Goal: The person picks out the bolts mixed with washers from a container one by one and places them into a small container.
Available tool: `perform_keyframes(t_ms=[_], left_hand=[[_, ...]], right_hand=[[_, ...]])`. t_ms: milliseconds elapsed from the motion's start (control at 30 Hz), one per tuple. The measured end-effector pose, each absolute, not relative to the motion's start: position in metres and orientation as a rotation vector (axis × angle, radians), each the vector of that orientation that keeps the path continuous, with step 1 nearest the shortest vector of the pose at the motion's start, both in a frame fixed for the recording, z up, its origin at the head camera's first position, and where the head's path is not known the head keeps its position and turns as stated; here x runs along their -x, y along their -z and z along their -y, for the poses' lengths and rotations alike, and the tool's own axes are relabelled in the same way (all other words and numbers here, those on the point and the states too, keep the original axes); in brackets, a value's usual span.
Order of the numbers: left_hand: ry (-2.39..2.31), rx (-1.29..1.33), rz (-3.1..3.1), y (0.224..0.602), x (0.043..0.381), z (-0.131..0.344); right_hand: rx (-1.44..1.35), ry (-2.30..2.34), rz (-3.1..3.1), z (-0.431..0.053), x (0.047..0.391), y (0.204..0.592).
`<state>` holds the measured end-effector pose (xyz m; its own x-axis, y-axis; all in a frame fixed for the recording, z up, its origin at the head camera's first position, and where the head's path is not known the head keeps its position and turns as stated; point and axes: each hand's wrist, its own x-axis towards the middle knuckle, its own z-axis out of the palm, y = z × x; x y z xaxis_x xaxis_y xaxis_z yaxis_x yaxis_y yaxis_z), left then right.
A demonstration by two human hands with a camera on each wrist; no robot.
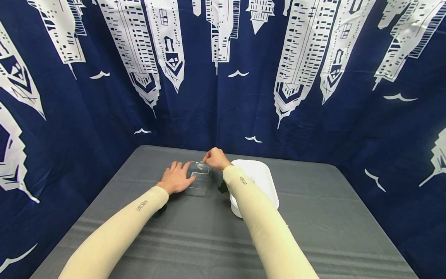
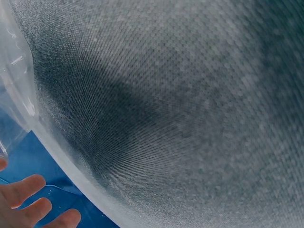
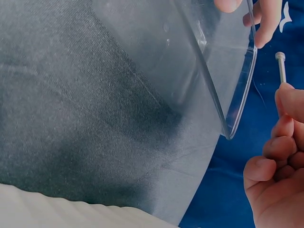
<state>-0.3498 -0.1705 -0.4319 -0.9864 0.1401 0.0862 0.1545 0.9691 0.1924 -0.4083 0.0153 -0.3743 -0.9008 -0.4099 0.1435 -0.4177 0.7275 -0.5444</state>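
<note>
My right hand (image 1: 216, 158) pinches a metal bolt (image 3: 281, 66) by its shank between thumb and fingers. The bolt's round head points away from the hand, and the other fingers curl inward. A clear plastic box (image 1: 198, 190) sits on the grey table left of this hand, its rim close to the bolt. My left hand (image 1: 175, 179) rests at the box's left side with fingers spread. Its thumb and a finger touch the box near the rim, while its other fingers (image 2: 35, 209) extend loosely beyond it.
A white plastic tub (image 1: 261, 174) stands right of the clear box, partly hidden under my right forearm. Dark blue fabric (image 1: 216, 108) with white building prints hangs behind the grey-covered table (image 1: 313, 217). Cream sleeves (image 1: 122, 228) cover both forearms.
</note>
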Motion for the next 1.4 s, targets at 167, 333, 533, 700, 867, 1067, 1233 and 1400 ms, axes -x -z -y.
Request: perform_keyframes(t_ms=[167, 333, 533, 700, 867, 1067, 1233, 1400], left_hand=[[0.303, 0.235, 3.049, 0.429, 0.348, 0.168], [0.299, 0.241, 3.055, 0.427, 0.346, 0.166], [0.28, 0.238, 3.056, 0.429, 0.348, 0.165], [0.274, 0.232, 3.053, 0.431, 0.35, 0.164], [0.265, 0.231, 3.052, 0.43, 0.351, 0.164], [0.269, 0.233, 3.06, 0.431, 0.351, 0.165], [0.268, 0.242, 3.064, 0.429, 0.35, 0.167], [0.252, 0.228, 3.06, 0.428, 0.349, 0.169]], right_hand=[[-0.674, -0.908, 2.925, -0.013, 0.407, 0.376], [-0.663, -0.911, 2.965, -0.01, 0.408, 0.38], [-0.658, -0.884, 3.001, -0.008, 0.411, 0.385], [-0.676, -0.879, 3.0, -0.007, 0.41, 0.386], [-0.663, -0.879, 3.0, -0.007, 0.407, 0.386], [-0.66, -0.866, 2.993, -0.008, 0.406, 0.386], [-0.663, -0.905, 2.995, -0.01, 0.405, 0.384], [-0.679, -0.925, 2.999, -0.013, 0.405, 0.383]])
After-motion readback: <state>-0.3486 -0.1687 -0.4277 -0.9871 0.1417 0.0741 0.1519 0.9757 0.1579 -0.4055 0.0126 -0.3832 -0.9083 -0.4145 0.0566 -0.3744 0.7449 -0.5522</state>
